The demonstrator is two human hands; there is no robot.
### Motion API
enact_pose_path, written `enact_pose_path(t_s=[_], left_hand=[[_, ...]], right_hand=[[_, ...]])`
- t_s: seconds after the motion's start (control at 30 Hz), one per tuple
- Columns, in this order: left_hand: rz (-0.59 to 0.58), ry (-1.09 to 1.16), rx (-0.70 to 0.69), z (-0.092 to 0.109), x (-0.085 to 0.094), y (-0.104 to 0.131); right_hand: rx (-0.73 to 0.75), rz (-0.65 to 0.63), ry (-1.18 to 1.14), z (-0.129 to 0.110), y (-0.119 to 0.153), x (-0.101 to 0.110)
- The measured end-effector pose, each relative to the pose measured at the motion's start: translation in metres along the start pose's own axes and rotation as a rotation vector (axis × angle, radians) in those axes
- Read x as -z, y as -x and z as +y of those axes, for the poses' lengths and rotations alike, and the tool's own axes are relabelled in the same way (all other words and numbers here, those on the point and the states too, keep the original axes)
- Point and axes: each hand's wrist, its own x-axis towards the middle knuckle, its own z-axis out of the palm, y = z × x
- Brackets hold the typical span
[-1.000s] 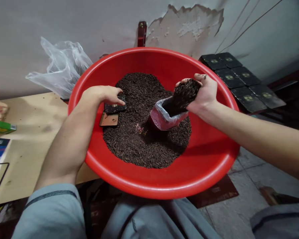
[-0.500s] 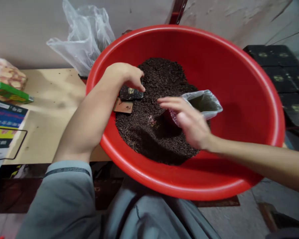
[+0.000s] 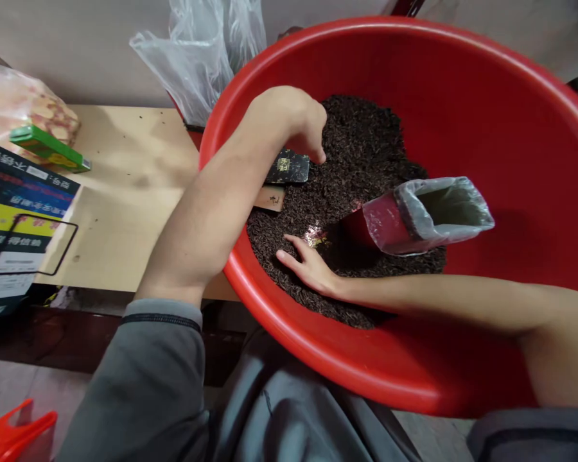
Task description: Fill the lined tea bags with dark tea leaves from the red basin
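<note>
A heap of dark, dry loose leaves, like tea (image 3: 361, 141), lies in a big red basin (image 3: 501, 115). My left hand (image 3: 306, 125) is bent down over the heap beside a black lid-like piece (image 3: 289, 167) with gold characters; its thumb shows, but most fingers are hidden. A tan flat piece (image 3: 271, 198) lies partly under the black one. Low on the near side of the heap, my right hand (image 3: 313, 266) rests with thumb and forefinger apart, beside a shiny pink-and-gold patch (image 3: 315, 236). A dark red container (image 3: 385, 221) with a clear plastic liner leans in the leaves, its mouth open.
Left of the basin is a light wooden board (image 3: 120, 167). On it are a green box (image 3: 51, 147), a printed carton (image 3: 24, 212) and a filled clear bag (image 3: 24, 102). A crumpled plastic bag (image 3: 192, 64) stands behind. An orange plastic object (image 3: 17, 433) is at lower left.
My right hand has left the side of the red container and moved left and nearer, down onto the leaves. My left hand stays by the black piece. The whole view has shifted.
</note>
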Motion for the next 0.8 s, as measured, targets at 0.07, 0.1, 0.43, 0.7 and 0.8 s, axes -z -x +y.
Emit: enact_pose_path(t_s=[0.07, 0.1, 0.43, 0.7, 0.8], left_hand=[[0.004, -0.020, 0.009, 0.002, 0.001, 0.004], [0.001, -0.027, 0.009, 0.002, 0.002, 0.004], [-0.048, -0.066, 0.042, -0.001, -0.001, -0.007], [-0.117, -0.004, 0.022, -0.013, -0.011, -0.016], [-0.070, -0.035, 0.004, -0.019, -0.012, -0.021]], right_hand=[[0.024, -0.013, -0.006, -0.004, 0.000, 0.001], [0.058, -0.020, 0.005, -0.005, 0.000, 0.001], [0.149, -0.122, 0.026, -0.013, -0.002, 0.005], [0.100, -0.126, -0.097, -0.016, -0.010, 0.007], [0.096, -0.120, -0.115, -0.016, -0.014, 0.007]])
